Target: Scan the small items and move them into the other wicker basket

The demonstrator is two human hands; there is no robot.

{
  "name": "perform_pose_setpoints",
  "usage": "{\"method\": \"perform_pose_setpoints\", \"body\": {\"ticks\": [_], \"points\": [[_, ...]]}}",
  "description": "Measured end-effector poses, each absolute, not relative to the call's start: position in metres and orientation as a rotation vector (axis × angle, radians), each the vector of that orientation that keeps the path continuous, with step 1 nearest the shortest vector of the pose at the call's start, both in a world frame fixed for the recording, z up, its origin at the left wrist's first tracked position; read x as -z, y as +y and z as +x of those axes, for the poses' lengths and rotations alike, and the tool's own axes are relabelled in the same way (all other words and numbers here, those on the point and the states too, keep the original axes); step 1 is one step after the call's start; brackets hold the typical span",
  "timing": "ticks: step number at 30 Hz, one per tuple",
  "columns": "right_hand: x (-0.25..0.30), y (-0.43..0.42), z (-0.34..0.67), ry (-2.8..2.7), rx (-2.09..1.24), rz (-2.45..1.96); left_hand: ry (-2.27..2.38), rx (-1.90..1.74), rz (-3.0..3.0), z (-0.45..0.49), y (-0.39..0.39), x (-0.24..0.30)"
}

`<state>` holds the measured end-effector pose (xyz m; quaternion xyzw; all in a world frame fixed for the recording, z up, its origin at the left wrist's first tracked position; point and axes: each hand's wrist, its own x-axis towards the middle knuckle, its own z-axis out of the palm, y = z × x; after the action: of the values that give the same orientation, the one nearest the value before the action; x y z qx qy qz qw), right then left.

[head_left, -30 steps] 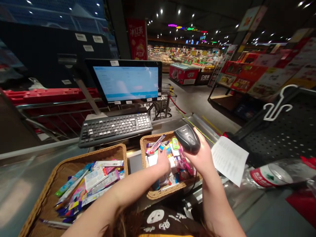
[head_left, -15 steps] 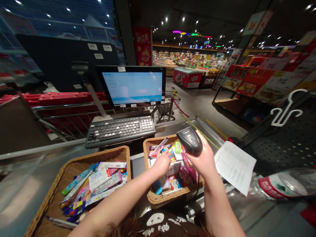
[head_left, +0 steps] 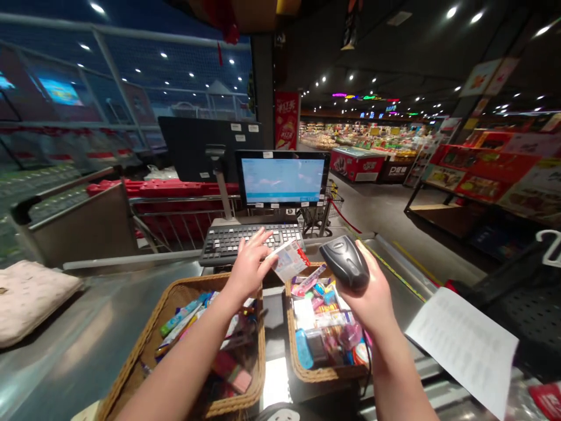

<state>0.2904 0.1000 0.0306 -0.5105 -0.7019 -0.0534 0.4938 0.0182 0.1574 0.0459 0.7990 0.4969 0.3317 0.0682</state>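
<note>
The left hand [head_left: 249, 268] pinches a printed packet [head_left: 289, 261] between thumb and spread fingers [head_left: 258, 240], while the right hand [head_left: 370, 307] grips a black handheld barcode scanner [head_left: 345, 263] in curled fingers [head_left: 363, 257], leaving its head exposed

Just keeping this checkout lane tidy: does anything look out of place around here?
A padded beige cushion lies on the steel counter, left of the wicker basket, which looks odd among checkout equipment. A printed sheet also sits askew at the right, angled across the counter's edge.
</note>
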Motion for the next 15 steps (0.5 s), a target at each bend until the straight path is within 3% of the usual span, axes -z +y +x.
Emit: {"method": "perform_pose_setpoints", "body": {"ticks": [7,15], "points": [[-0.06,0.1,0.244,-1.755,0.145,-1.007,1.646,-1.336,2.289,-0.029,0.147,-0.063],[-0.079,0.107,0.194,-1.916,0.112,-0.808,1.757,-1.414,2.222,-0.063,0.141,-0.07]]}}
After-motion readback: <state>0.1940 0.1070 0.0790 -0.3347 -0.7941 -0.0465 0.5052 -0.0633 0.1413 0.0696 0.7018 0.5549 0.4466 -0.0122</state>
